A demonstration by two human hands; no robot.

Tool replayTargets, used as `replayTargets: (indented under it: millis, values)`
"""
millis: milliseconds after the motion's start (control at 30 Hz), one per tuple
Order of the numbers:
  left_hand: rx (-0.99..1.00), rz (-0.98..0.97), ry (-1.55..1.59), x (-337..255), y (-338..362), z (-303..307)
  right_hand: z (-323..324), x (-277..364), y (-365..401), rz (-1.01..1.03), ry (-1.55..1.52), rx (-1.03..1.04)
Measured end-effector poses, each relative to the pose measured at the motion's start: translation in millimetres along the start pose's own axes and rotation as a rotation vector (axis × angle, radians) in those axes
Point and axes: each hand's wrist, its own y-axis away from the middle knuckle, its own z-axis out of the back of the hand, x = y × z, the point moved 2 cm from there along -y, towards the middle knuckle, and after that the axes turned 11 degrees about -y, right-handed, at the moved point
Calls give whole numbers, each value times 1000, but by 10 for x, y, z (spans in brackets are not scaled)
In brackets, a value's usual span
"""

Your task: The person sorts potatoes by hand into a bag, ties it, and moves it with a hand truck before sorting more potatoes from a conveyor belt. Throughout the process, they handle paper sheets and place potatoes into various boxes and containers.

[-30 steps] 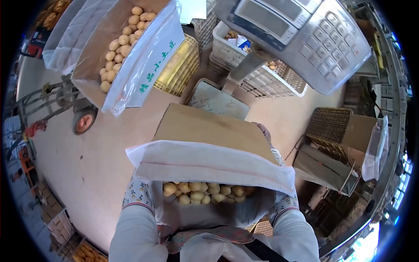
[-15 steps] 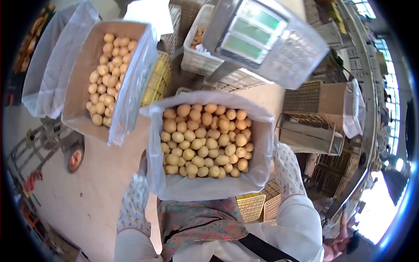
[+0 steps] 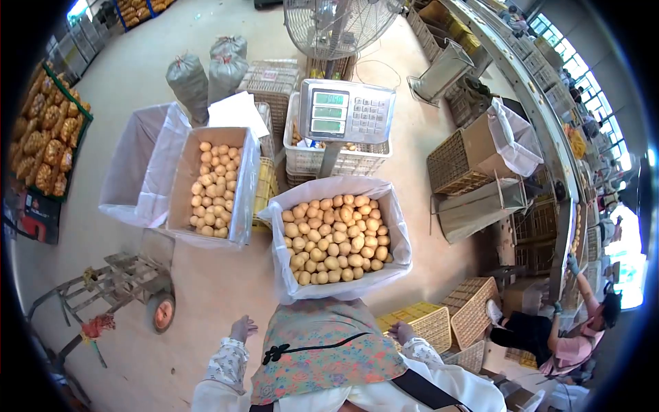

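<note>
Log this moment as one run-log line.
lined potato box: full, in front of scale display | left hand: open, off it | right hand: low, off it | second potato box: to its left

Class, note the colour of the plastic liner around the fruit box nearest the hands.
The liner is white, clearest in the head view.

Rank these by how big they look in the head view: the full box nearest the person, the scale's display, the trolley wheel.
Largest: full box.
Then: scale's display.
Smallest: trolley wheel.
No two look alike in size.
</note>
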Motion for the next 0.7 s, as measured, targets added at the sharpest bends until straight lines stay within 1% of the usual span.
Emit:
replayTargets:
  millis: [33, 67, 133, 167, 233, 267, 300, 367, 400, 500, 533, 600, 700]
  values:
    - [23, -92, 69, -112, 88, -8, -160, -49, 62, 157, 141, 81]
    - [4, -160, 66, -203, 174, -18, -298, -28, 97, 308, 229, 127]
    - [-29, -291, 67, -436, 353, -103, -675, 304, 251, 616, 412, 209]
    - [-51, -310, 70, -493, 378, -145, -904, 527, 425, 771, 505, 248]
    - [-100, -357, 98, -451, 367, -260, -1380, 1065, 1265, 934, 488, 297]
    - [-131, -374, 109, -394, 394, -278, -1522, 1322, 1636, 921, 580, 293]
    - [-149, -401, 86, -328, 470, -299, -1636, 1485, 1849, 901, 669, 288]
    - [-178, -438, 44, -160, 643, -386, -1799, 1596, 1811, 1202, 689, 324]
    - [-216, -487, 47, -79, 678, -352, -1874, 1611, 1764, 1354, 702, 343]
    - [-374, -611, 81, 125, 831, -226, -2188, 1582, 1570, 1434, 734, 408]
    - [-447, -638, 81, 141, 950, -180, -2290, 1576, 1642, 1328, 845, 467]
    - [-481, -563, 222, 212, 1007, -113, -2419, 1454, 1444, 1261, 1099, 470]
    - [-463, -535, 323, 237, 949, 75, -2578, 1376, 1438, 1150, 1102, 519]
